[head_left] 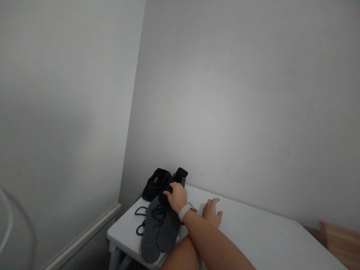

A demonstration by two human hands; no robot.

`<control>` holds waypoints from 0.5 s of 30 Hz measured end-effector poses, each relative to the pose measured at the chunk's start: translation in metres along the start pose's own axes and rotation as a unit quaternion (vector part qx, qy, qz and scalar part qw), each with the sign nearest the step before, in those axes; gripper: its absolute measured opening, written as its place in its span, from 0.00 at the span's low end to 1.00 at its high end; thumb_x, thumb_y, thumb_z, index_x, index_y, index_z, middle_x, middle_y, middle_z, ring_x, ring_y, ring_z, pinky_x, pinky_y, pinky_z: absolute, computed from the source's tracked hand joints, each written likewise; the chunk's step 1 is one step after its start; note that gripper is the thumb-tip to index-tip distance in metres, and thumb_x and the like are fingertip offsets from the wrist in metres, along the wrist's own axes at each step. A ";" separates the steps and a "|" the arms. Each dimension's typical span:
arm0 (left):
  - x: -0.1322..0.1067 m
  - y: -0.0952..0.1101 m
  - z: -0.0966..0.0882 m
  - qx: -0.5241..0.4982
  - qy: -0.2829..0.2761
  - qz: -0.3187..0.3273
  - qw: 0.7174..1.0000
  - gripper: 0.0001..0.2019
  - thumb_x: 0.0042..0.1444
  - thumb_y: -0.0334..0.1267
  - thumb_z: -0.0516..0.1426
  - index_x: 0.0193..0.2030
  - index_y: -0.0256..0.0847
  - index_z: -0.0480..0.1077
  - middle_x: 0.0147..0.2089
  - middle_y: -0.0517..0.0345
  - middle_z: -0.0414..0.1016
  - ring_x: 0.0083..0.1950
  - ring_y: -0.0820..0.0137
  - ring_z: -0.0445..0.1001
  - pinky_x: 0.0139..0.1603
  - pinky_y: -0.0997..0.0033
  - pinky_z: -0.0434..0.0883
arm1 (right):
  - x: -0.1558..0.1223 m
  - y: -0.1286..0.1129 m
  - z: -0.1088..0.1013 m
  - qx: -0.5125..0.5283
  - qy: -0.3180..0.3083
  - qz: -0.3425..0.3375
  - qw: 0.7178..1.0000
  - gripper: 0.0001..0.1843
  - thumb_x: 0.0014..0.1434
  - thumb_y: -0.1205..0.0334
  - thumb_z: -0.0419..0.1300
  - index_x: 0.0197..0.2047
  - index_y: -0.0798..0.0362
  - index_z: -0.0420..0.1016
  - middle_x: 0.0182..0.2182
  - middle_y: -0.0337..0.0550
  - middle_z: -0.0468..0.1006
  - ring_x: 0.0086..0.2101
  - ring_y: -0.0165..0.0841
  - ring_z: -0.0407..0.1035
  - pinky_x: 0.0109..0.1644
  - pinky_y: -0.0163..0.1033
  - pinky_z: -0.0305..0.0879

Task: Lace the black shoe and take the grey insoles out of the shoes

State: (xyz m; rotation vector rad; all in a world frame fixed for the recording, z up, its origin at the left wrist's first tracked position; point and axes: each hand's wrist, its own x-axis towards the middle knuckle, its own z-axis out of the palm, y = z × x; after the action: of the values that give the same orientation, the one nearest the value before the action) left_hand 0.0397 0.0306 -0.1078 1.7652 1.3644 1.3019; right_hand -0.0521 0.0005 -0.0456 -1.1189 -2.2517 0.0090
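Observation:
Two black shoes stand at the far left corner of a white table (pixel 253 228). My right hand (pixel 176 197), with a white-banded watch on its wrist, reaches across to the left and grips the nearer black shoe (pixel 180 175). The other black shoe (pixel 156 183) sits just left of it, untouched. Two grey insoles (pixel 157 234) lie in front of the shoes, with loose black laces (pixel 140 219) on and beside them. My left hand (pixel 211 212) lies flat on the table to the right, fingers spread, holding nothing. My forearms cross.
The table stands in a corner between two plain grey walls. Its left edge and a leg (pixel 112 255) show at the bottom left. A wooden surface (pixel 340 240) shows at the far right edge.

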 end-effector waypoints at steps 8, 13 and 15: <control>0.000 0.003 0.002 0.044 0.009 0.012 0.999 0.28 0.48 0.31 0.54 0.59 0.44 0.61 0.59 0.52 0.65 0.61 0.61 0.60 0.62 0.63 0.54 | -0.005 0.000 -0.010 -0.031 -0.041 -0.008 0.999 0.10 0.54 0.58 0.62 0.38 0.54 0.74 0.40 0.49 0.76 0.45 0.43 0.68 0.45 0.45 0.63; 0.003 0.000 0.002 0.069 -0.011 0.026 0.997 0.31 0.47 0.33 0.55 0.61 0.42 0.59 0.61 0.49 0.64 0.63 0.59 0.59 0.63 0.61 0.53 | -0.007 0.006 -0.012 -0.010 -0.056 -0.019 0.998 0.19 0.51 0.55 0.63 0.45 0.53 0.72 0.45 0.51 0.73 0.48 0.45 0.66 0.48 0.49 0.62; 0.004 -0.004 0.002 0.069 -0.021 0.029 0.997 0.33 0.46 0.33 0.56 0.62 0.41 0.58 0.64 0.48 0.60 0.66 0.58 0.55 0.65 0.60 0.50 | -0.011 0.013 -0.022 0.022 -0.047 -0.050 0.997 0.29 0.50 0.51 0.63 0.54 0.53 0.67 0.52 0.54 0.68 0.52 0.46 0.62 0.53 0.52 0.59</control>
State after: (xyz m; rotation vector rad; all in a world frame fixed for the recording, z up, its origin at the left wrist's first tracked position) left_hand 0.0399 0.0363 -0.1104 1.9268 1.4201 1.2193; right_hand -0.0267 -0.0048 -0.0371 -1.0015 -2.3772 0.0709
